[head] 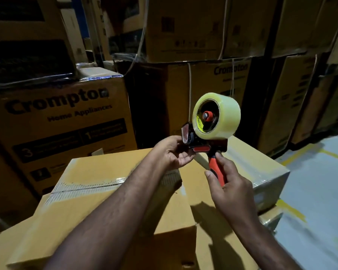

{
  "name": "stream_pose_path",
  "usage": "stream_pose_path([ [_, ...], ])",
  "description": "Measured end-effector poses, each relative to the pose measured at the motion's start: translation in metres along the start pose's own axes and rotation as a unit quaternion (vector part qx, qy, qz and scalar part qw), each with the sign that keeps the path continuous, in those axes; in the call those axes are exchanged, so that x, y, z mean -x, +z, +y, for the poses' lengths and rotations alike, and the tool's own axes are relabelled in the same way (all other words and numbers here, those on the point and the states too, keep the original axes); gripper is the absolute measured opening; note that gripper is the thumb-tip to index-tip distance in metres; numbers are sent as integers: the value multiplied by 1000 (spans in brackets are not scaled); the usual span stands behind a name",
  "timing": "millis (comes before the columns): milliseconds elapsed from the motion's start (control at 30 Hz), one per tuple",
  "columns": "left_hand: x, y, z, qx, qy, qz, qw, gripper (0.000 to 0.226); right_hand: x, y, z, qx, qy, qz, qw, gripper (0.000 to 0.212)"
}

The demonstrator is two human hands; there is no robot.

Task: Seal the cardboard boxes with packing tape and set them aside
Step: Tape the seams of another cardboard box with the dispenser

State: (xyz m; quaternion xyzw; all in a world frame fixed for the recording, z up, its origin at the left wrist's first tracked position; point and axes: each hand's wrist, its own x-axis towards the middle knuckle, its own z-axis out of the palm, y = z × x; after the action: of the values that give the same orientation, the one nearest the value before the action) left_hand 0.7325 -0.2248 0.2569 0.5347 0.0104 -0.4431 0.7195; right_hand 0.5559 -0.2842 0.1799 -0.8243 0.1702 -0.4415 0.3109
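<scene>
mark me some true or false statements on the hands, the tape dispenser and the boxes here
1. The right hand grips the tape dispenser by its handle. True.
2. The left hand lies flat on a box. False: it is raised, and its fingers hold the dispenser's front end.
3. The tape roll is brown. False: it is clear with a yellowish tint.
4. The near box under the left forearm has tape along its top seam. True.
5. The printed box at left reads Crompton. True.
</scene>
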Motion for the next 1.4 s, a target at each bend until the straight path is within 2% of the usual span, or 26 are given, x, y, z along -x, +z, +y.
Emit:
stream_pose_path([
  [233,-28,-27,29,-163,26,47,985,20,-11,28,-3,22,1,-16,1000,57],
  [400,-50,-43,49,-302,97,81,945,25,-17,41,-8,42,7,-25,999,57],
  [500,-64,-48,55,-359,133,78,921,17,-23,46,-10,65,18,-45,997,59],
  [600,-87,-50,52,-448,196,117,864,14,-28,51,-14,69,60,-65,994,60],
  [733,-115,-62,45,-596,265,199,731,16,-25,60,-20,65,137,-94,984,57],
  [800,-124,-69,40,-616,278,197,710,14,-20,64,-22,69,153,-94,981,56],
  [1000,-139,-80,32,-582,331,192,717,13,-15,67,-29,70,167,-87,980,57],
  [1200,-147,-82,38,-552,325,191,744,11,-12,69,-36,88,143,-85,982,58],
  [1400,-158,-82,37,-542,305,225,750,13,-11,70,-38,98,147,-80,981,58],
])
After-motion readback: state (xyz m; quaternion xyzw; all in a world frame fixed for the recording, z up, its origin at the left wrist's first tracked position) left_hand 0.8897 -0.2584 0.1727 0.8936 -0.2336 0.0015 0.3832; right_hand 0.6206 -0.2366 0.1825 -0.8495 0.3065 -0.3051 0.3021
